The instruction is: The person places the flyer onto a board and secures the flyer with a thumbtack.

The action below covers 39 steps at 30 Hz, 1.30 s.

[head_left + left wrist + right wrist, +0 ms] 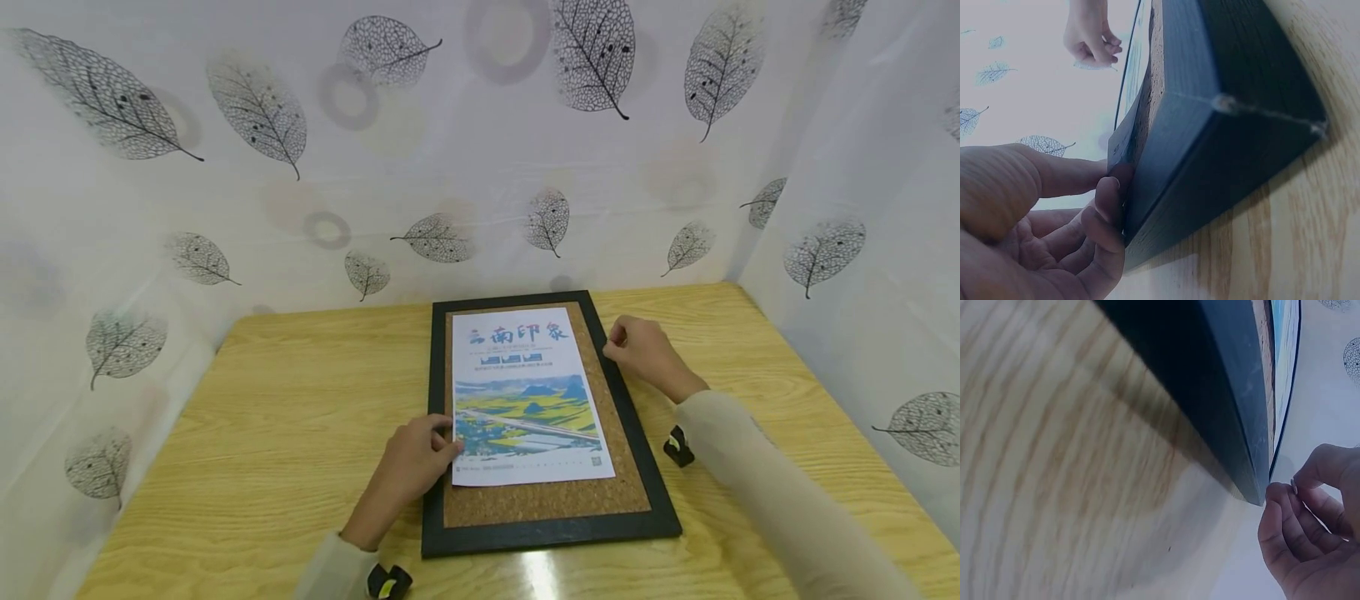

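Note:
A printed poster (pixel 517 400) with blue lettering and a landscape of yellow-green fields lies over a black-framed cork board (pixel 547 500). At the poster's lower left edge, my left hand (pixel 416 454) pinches the paper between thumb and curled fingers. In the left wrist view the paper (pixel 1124 134) lifts slightly from the cork there, and the fingertips sit against the dark frame (pixel 1166 144). My right hand (pixel 645 354) is at the frame's upper right side, fingers curled and thumb against the index finger. Nothing shows between those fingertips in the right wrist view.
The board lies on a light wood-grain table (pixel 322 400), toward its far edge. A white curtain (pixel 450 167) with dark leaf prints encloses the back and both sides. Black bands (pixel 678 447) with a yellow mark show by both wrists.

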Available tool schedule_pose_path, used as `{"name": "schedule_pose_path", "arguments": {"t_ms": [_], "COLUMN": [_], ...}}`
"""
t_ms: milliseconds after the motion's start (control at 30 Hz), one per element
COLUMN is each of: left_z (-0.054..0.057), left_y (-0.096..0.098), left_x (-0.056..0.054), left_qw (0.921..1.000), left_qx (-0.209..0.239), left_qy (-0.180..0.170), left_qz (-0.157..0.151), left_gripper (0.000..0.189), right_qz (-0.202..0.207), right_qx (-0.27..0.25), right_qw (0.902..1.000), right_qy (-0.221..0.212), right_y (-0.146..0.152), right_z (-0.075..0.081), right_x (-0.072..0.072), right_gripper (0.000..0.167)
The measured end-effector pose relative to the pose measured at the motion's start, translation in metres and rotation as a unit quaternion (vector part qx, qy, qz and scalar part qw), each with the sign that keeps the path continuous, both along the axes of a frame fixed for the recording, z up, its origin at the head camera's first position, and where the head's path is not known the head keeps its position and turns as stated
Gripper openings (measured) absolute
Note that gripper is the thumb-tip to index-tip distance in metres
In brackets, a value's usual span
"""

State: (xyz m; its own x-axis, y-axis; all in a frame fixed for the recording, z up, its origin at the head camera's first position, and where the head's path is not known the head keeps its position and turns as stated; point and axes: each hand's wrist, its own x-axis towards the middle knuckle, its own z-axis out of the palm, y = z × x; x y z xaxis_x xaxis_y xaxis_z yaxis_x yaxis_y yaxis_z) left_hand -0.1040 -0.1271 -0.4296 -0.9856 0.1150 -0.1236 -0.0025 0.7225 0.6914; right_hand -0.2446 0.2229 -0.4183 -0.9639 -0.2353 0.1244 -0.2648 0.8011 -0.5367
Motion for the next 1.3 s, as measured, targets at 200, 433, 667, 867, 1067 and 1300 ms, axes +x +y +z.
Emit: {"name": "schedule_pose_path", "arguments": {"t_ms": [200,433,667,867,1067,1300], "left_z": [0.0,0.002,0.003,0.002,0.003,0.002], "left_y": [0.0,0.0,-0.001,-0.001,-0.001,-0.002], "left_x": [0.0,0.001,0.001,0.001,0.001,0.002], "left_qw": [1.0,0.9999,0.9998,0.9996,0.9995,0.9996], "left_qx": [0.002,0.011,0.015,0.023,0.025,0.021], "left_qy": [-0.005,-0.009,-0.013,-0.018,-0.02,-0.016], "left_qz": [0.002,0.002,0.002,0.0,-0.002,-0.004], "left_gripper": [0.041,0.042,0.043,0.044,0.044,0.043], "right_qz": [0.022,0.035,0.05,0.046,0.048,0.059], "right_qx": [0.005,-0.009,-0.025,-0.025,-0.019,-0.025], "right_qw": [0.9996,0.9993,0.9984,0.9984,0.9984,0.9977], "right_qy": [0.014,-0.004,-0.009,-0.023,-0.023,-0.021], "right_y": [-0.008,-0.017,-0.024,-0.032,-0.041,-0.048], "right_z": [-0.003,-0.005,-0.006,-0.007,-0.009,-0.008], "right_x": [-0.004,-0.007,-0.008,-0.01,-0.014,-0.014], "right_gripper": [0.007,0.008,0.009,0.008,0.008,0.01]}}
